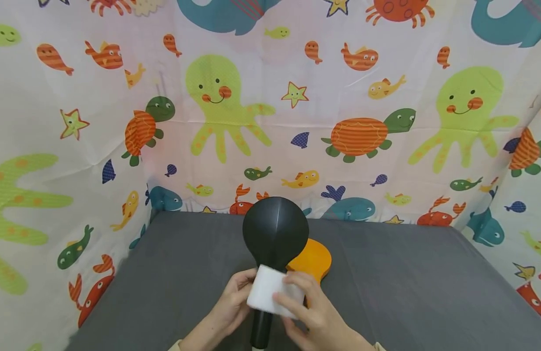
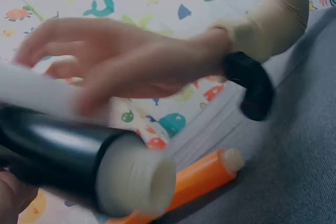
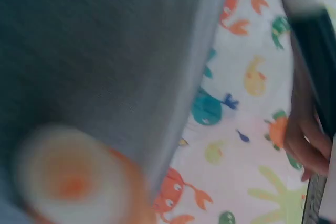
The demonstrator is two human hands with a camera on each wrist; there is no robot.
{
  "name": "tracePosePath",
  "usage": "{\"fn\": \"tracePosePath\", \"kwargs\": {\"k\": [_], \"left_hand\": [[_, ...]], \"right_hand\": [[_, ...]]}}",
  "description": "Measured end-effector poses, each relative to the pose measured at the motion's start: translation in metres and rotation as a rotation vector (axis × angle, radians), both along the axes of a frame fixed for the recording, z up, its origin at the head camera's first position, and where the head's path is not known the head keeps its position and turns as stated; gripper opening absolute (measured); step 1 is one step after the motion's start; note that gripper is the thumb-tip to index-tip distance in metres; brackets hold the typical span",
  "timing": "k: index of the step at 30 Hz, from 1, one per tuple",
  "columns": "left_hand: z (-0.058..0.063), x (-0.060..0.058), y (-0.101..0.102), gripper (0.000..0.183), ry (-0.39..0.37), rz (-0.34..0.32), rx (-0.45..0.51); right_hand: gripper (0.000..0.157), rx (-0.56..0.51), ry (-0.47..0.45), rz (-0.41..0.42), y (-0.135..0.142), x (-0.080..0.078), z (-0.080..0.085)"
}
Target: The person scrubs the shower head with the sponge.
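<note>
A black, glossy thing with a broad rounded head [image 1: 276, 233] and a straight handle [image 1: 261, 329] stands upright in front of me; its exact kind is unclear. My left hand [image 1: 233, 302] grips it at the neck from the left, some fingers hidden behind it. My right hand [image 1: 316, 312] holds a white pad [image 1: 270, 291], perhaps folded cloth or a sponge, against the front of the neck. In the left wrist view, the black handle [image 2: 58, 150] ends in a pale hollow tip [image 2: 152, 182]; the right hand above it is blurred.
Behind the black thing lies a similarly shaped orange one [image 1: 313, 261] on the dark grey tabletop [image 1: 397, 278]. Its handle [image 2: 202, 179] also has a pale end. A fabric printed with sea animals [image 1: 261, 112] surrounds the table at the back and sides.
</note>
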State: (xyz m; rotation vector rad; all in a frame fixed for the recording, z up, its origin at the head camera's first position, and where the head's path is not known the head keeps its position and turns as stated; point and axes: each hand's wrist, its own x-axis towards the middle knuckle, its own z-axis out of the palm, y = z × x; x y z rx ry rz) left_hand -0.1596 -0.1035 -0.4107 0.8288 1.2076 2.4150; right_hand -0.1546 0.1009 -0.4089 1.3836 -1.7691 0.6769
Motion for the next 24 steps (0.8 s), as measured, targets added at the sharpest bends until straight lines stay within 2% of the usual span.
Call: {"fn": "tracePosePath", "kwargs": {"k": [3,6,9,12,14,16,21,24], "left_hand": [[0.002,-0.001,-0.002,0.035,-0.017,0.031,-0.011],[0.004,-0.002,-0.003,0.036,-0.012,0.043,-0.004],[0.002,-0.002,-0.003,0.034,-0.008,0.047,0.014],[0.0,-0.001,-0.002,0.032,-0.008,0.055,0.008],[-0.001,0.0,-0.001,0.03,-0.014,0.066,-0.002],[0.0,-0.001,-0.001,0.029,-0.017,0.07,-0.011],[0.003,-0.003,-0.005,0.031,-0.006,0.093,0.013],[0.004,-0.005,-0.007,0.035,-0.001,0.108,0.034]], "right_hand": [[0.029,0.142,0.009,0.076,0.003,0.011,-0.007],[0.029,0.191,0.017,0.088,0.004,0.013,-0.009],[0.03,0.089,0.002,0.014,0.003,0.006,-0.005],[0.037,-0.052,-0.074,-0.129,0.0,-0.002,0.002],[0.04,-0.105,-0.137,-0.182,-0.001,-0.003,0.004],[0.042,-0.105,-0.213,-0.156,-0.001,-0.001,0.003],[0.04,0.023,-0.388,0.078,0.005,0.013,-0.011],[0.038,0.077,-0.45,0.121,0.007,0.018,-0.016]]}}
